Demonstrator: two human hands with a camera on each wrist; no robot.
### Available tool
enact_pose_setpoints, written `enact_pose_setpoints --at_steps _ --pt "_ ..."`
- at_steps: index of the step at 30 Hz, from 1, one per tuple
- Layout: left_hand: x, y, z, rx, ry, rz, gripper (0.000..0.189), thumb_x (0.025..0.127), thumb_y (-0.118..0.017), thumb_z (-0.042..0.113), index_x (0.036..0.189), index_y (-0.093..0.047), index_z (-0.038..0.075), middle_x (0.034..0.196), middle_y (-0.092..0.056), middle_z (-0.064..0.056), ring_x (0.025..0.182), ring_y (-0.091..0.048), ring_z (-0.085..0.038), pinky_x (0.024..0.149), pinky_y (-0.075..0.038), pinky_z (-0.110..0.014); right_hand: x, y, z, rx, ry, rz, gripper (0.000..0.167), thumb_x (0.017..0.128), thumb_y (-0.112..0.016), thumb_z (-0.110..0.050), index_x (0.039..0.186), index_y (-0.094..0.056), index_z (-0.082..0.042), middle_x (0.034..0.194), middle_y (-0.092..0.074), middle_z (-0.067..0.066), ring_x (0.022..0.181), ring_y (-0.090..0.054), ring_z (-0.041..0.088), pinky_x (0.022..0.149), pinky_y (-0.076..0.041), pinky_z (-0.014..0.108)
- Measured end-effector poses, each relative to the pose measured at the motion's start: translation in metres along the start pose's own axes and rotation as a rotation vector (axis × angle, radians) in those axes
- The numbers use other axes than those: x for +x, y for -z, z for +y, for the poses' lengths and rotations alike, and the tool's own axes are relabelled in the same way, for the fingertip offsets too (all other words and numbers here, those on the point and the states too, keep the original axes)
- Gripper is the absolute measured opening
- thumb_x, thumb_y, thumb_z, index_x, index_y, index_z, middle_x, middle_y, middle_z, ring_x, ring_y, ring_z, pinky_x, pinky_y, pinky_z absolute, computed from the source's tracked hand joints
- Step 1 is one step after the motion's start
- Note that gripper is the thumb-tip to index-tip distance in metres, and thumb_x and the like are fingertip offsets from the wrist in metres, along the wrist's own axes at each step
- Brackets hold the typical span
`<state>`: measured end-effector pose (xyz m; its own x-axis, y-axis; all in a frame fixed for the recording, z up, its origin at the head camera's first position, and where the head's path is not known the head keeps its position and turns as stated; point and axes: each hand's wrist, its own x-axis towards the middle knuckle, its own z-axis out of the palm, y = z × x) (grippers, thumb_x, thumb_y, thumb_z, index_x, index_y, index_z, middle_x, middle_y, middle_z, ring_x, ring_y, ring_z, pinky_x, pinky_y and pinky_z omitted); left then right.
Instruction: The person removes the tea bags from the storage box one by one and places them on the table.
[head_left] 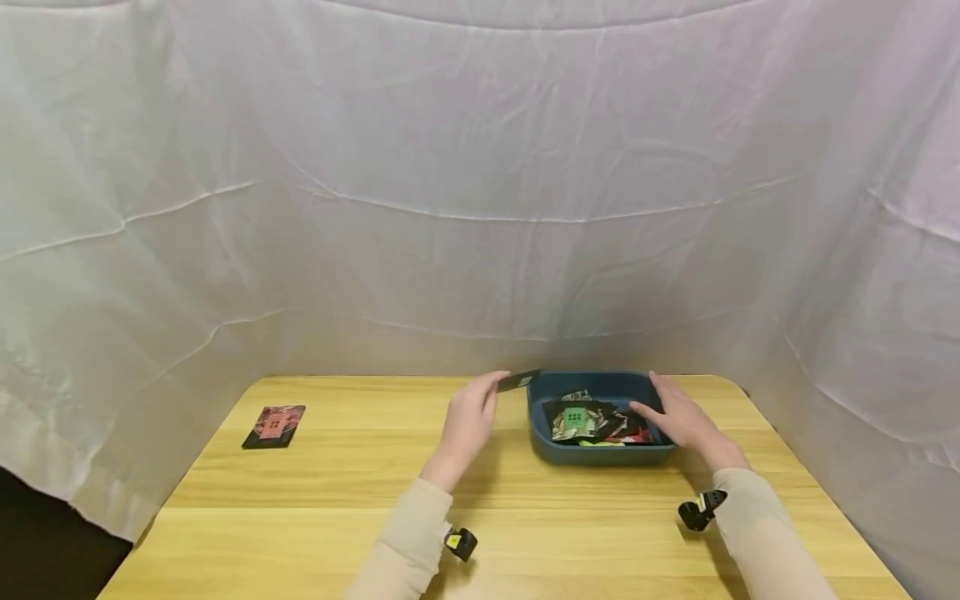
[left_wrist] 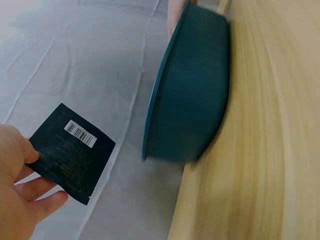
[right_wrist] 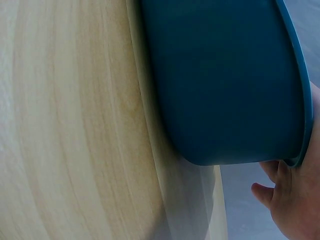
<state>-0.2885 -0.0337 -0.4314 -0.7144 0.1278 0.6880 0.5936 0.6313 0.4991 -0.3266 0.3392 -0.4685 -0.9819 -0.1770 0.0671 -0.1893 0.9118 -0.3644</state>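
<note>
My left hand (head_left: 467,421) pinches a dark flat sachet (left_wrist: 75,150) by one edge, just left of the bin's rim. In the left wrist view the thumb lies on the sachet's printed face, which bears a white barcode label. The blue plastic bin (head_left: 603,455) stands on the table and holds several sachets, one with a green label (head_left: 574,418). My right hand (head_left: 686,421) grips the bin's right rim, thumb over the inside; in the right wrist view its fingers (right_wrist: 265,194) show past the outer wall.
A dark sachet with a red label (head_left: 273,426) lies at the left of the wooden table (head_left: 300,533). A pale cloth curtain (head_left: 450,183) hangs behind the table and along both sides. Small black devices sit on both wrists.
</note>
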Motion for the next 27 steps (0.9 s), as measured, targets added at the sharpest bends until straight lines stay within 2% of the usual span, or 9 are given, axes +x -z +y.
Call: enact_pose_setpoints --at_steps 7,10,13,18,22,27 --pt "-0.007 0.03 -0.025 0.04 0.032 0.027 0.027 0.095 -0.055 0.0 0.116 -0.069 0.007 0.11 -0.073 -0.013 0.095 -0.072 -0.025 0.084 -0.059 -0.034 0.0 0.001 0.0 0.003 0.004 0.001 0.09 0.096 -0.047 -0.057 0.154 -0.013 0.003 0.157 -0.017 0.034 0.143 -0.016 0.053 0.113 -0.017 0.068" --pt "-0.01 0.041 -0.035 0.064 0.062 0.034 0.027 0.095 -0.055 -0.001 0.117 -0.069 0.007 0.109 -0.073 -0.014 0.078 -0.07 -0.022 0.075 -0.06 -0.032 0.0 0.001 0.0 0.003 0.005 0.001 0.09 0.096 -0.047 -0.057 0.154 -0.013 0.004 0.156 -0.017 0.034 0.143 -0.016 0.053 0.114 -0.017 0.068" --pt "-0.011 0.052 -0.044 0.087 0.077 0.065 0.028 0.094 -0.055 -0.001 0.117 -0.069 0.007 0.107 -0.073 -0.015 0.072 -0.068 -0.021 0.069 -0.06 -0.033 0.0 0.001 0.0 0.001 0.006 0.001 0.09 0.097 -0.046 -0.057 0.154 -0.013 0.004 0.157 -0.017 0.033 0.143 -0.017 0.053 0.114 -0.017 0.068" --pt "-0.01 0.07 -0.059 0.112 0.099 0.147 0.026 0.094 -0.056 -0.001 0.116 -0.069 0.004 0.107 -0.073 -0.018 0.08 -0.072 -0.03 0.071 -0.061 -0.039 0.0 0.001 0.0 -0.007 0.01 0.005 0.09 0.097 -0.046 -0.057 0.154 -0.013 0.004 0.156 -0.018 0.034 0.142 -0.017 0.053 0.113 -0.018 0.068" --pt "-0.01 0.084 -0.074 0.14 0.144 0.193 0.027 0.094 -0.056 -0.001 0.117 -0.068 0.002 0.107 -0.072 -0.021 0.074 -0.07 -0.03 0.068 -0.06 -0.043 -0.001 0.001 -0.001 -0.007 0.014 0.009 0.09 0.097 -0.047 -0.057 0.153 -0.014 0.005 0.156 -0.018 0.034 0.142 -0.018 0.054 0.113 -0.018 0.068" --pt "-0.013 0.1 -0.095 0.179 0.239 0.225 0.029 0.096 -0.053 0.001 0.12 -0.068 0.005 0.108 -0.072 -0.022 0.057 -0.059 -0.027 0.056 -0.053 -0.042 -0.002 0.001 -0.002 -0.005 0.013 0.011 0.09 0.097 -0.046 -0.057 0.154 -0.013 0.004 0.156 -0.018 0.034 0.142 -0.018 0.054 0.113 -0.018 0.068"
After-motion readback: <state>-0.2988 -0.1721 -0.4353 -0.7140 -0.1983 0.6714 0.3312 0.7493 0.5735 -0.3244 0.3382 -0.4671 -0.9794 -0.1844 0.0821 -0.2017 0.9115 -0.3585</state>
